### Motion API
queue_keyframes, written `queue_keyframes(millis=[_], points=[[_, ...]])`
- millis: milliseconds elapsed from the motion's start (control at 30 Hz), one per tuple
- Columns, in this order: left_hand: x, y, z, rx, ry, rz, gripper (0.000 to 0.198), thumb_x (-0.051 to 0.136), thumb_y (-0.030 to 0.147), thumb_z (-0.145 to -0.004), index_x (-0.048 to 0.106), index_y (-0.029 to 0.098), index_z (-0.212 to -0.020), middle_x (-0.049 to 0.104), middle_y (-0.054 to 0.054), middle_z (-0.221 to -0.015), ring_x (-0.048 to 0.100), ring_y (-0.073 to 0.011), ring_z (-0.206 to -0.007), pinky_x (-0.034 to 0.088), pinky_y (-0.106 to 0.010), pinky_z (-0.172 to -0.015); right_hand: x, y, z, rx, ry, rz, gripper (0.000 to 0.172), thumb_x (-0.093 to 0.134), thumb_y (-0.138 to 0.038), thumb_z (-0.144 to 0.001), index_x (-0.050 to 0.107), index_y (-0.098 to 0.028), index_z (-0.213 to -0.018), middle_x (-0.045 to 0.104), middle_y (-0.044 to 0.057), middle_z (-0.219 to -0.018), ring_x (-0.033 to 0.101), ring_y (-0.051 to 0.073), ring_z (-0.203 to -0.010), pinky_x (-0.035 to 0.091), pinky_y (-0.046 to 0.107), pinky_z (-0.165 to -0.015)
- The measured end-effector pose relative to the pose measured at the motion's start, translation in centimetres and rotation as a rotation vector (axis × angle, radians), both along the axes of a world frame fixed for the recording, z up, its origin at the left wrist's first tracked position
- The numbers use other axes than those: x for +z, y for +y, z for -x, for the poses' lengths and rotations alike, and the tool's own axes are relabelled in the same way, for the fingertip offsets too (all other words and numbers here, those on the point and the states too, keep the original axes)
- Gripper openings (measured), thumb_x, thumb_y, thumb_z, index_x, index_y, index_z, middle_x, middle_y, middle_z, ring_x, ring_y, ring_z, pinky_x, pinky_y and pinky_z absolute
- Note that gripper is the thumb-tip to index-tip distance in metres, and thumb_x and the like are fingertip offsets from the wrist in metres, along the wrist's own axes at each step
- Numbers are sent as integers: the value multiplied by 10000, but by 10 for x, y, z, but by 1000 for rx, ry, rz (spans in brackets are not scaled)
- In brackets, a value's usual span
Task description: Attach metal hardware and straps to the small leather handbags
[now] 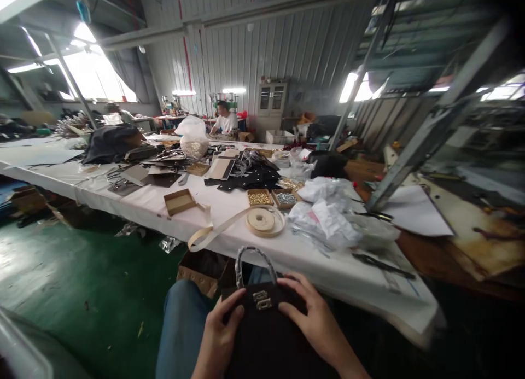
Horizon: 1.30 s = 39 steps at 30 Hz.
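Note:
A black handbag (262,346) rests on my lap, its plastic-wrapped handle (257,250) standing up at the top. A metal letter emblem (262,300) sits on the front near the upper edge. My left hand (223,319) grips the bag's left upper edge, thumb on the front and fingers behind. On the other side, my right hand (303,305) holds the right upper edge the same way. Some fingertips are hidden behind the bag.
Before me is a white-covered table (229,242) bearing a tape roll (261,220), boxes of gold studs (260,197) and silver studs (286,198), a cardboard box (179,202) and plastic bags (324,215). An open carton (200,272) stands below. A co-worker (225,121) sits beyond.

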<state>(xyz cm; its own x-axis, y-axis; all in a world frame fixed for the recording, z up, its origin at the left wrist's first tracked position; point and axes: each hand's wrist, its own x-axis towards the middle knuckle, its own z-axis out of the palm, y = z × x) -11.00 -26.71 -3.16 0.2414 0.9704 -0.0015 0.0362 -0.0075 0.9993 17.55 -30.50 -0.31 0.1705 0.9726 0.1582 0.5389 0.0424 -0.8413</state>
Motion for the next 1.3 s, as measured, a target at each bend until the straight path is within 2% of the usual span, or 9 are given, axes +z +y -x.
queue_keyframes(millis=[100, 267, 367, 533, 767, 867, 1067, 1200, 1300], points=[[10, 7, 4, -51, 18, 48, 432, 865, 440, -923, 837, 256, -1313, 813, -102, -1325, 742, -333, -1237, 583, -428, -1096, 17, 2, -1, 2, -71, -43, 199, 809, -469, -970, 838, -351, -1128, 646, 74, -1588, 636, 384, -1469, 494, 585, -1277], [27, 30, 12, -78, 51, 105, 395, 942, 270, -767, 677, 220, -1056, 725, -3, -988, 640, -213, -918, 504, -275, -795, 31, 17, -3, 153, -68, 32, 351, 928, -508, -867, 695, -263, -961, 611, 96, -1625, 608, 384, -1478, 489, 519, -1247], [32, 45, 12, -58, 59, 110, 390, 922, 286, -803, 561, 228, -939, 615, 32, -873, 533, -168, -818, 431, -252, -736, 28, 27, -6, 212, -53, 95, 407, 971, -480, -823, 662, -267, -980, 621, 88, -1608, 618, 367, -1462, 491, 479, -1227], [26, 65, 3, 44, 11, 124, 503, 782, 502, -1019, 384, 246, -849, 383, 49, -802, 358, -147, -762, 340, -245, -690, 17, 42, -15, 242, -69, 121, 280, 879, -455, -921, 743, -320, -1124, 563, 62, -1679, 555, 365, -1550, 443, 483, -1282], [13, 72, -13, 42, -195, 273, 405, 795, 436, -1003, 437, 252, -951, 477, 39, -867, 456, -148, -795, 420, -233, -728, 12, 57, -21, 136, 88, 67, 301, 775, -492, -1011, 613, -257, -918, 675, 118, -1540, 684, 337, -1375, 548, 431, -1145], [12, 75, -17, 106, -318, 335, 332, 787, 321, -942, 508, 271, -1116, 607, 18, -1011, 579, -169, -880, 496, -252, -788, 4, 66, -17, -54, 336, 58, 361, 758, -618, -1021, 666, -270, -1036, 727, 115, -1496, 723, 327, -1313, 590, 398, -1082], [14, 77, -18, 230, -308, 327, 652, 727, 283, -865, 543, 272, -1490, 703, -51, -1236, 697, -244, -1035, 575, -331, -899, -14, 82, -11, -243, 583, 116, 509, 866, -682, -924, 762, -239, -1152, 820, 93, -1221, 754, 341, -1202, 602, 409, -1043], [19, 76, -22, 220, -313, 378, 644, 809, 488, -874, 686, 224, -1449, 789, -101, -1259, 747, -332, -1137, 607, -413, -966, -2, 80, -10, -238, 560, 91, 477, 879, -662, -920, 758, -238, -1103, 780, 58, -1055, 738, 295, -1037, 601, 386, -950], [24, 82, -32, 410, -338, 535, 670, 851, 665, -810, 817, 235, -1323, 857, -110, -1168, 782, -451, -1179, 642, -564, -1010, 4, 78, -7, -200, 573, 62, 468, 858, -672, -929, 758, -275, -1155, 750, 58, -1037, 711, 286, -973, 611, 404, -886]])
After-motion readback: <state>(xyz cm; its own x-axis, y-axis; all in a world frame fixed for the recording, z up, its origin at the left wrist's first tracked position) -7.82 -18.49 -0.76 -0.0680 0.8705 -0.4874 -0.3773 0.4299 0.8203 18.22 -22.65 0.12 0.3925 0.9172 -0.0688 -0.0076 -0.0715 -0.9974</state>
